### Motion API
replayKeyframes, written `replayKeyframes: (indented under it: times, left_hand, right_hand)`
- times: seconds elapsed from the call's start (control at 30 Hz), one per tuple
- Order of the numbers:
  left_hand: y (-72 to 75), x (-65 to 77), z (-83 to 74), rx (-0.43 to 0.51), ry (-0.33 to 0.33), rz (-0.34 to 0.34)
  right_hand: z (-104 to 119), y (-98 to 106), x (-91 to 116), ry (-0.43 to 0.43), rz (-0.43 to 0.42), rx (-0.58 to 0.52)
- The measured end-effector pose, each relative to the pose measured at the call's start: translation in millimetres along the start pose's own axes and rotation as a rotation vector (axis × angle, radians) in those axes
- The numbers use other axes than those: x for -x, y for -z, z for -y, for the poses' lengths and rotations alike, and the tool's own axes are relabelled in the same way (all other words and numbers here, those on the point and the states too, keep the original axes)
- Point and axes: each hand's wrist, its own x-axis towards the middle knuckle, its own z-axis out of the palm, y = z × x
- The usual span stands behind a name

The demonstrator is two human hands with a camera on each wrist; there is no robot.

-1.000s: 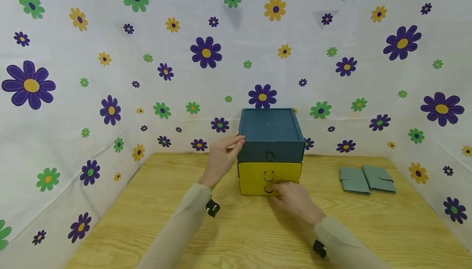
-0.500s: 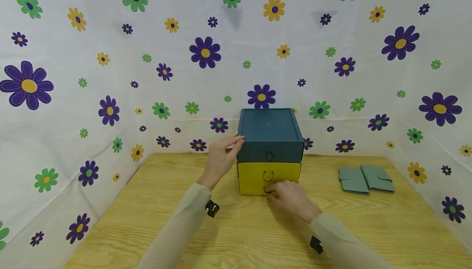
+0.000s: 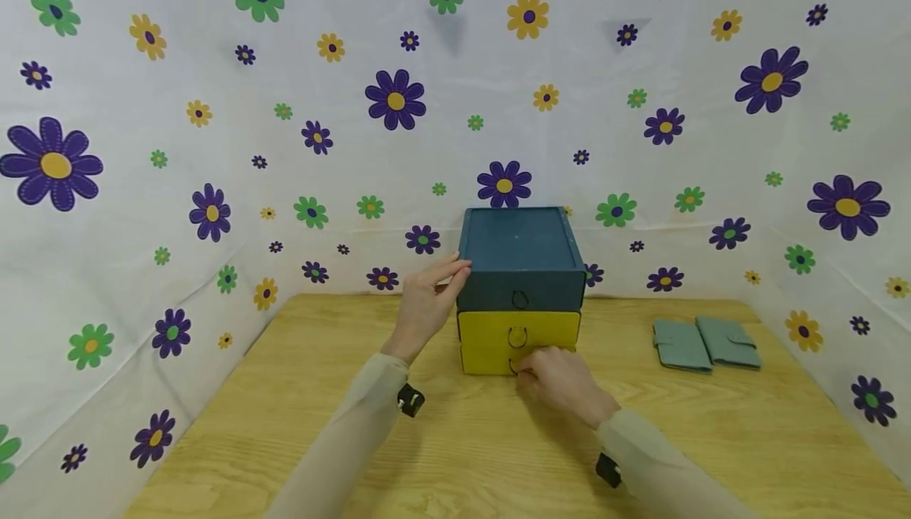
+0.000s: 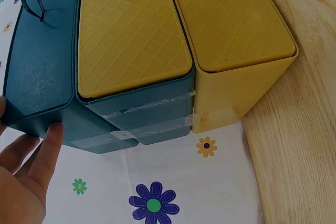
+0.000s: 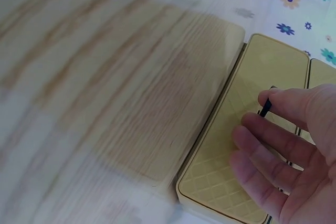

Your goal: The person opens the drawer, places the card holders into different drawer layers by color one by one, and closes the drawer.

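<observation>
A small stacked drawer box stands at the table's back, with a blue top section [image 3: 518,240] and two yellow drawer fronts below. My left hand [image 3: 424,305] rests at the blue section's front left corner. In the left wrist view its fingers [image 4: 46,156] lie straight against the blue side, the thumb partly cut off at the front edge. My right hand [image 3: 562,383] pinches the black loop pull [image 5: 266,105] of the bottom yellow drawer [image 3: 484,357] between thumb and index finger; the other fingers are loosely bent before the drawer front. All drawers sit closed.
Two pale green wallets or notebooks [image 3: 682,345] with snap straps lie on the wooden table [image 3: 470,456] to the right. A white flower-print cloth [image 3: 342,187] hangs behind and at both sides. Clear tape [image 4: 157,108] runs along the box's side.
My right fingertips have shifted slightly left and now cover more of the bottom loop pull. The left hand stays at the box corner, and the drawers have not visibly moved.
</observation>
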Motion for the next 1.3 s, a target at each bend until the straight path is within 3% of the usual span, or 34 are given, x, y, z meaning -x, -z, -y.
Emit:
replayKeyframes:
  times: [1.3]
  left_hand:
    - [-0.4,-0.2,-2.1,0.014,0.033,-0.001]
  right_hand:
    - [5.1,-0.3,5.7,-0.001,0.013,0.024]
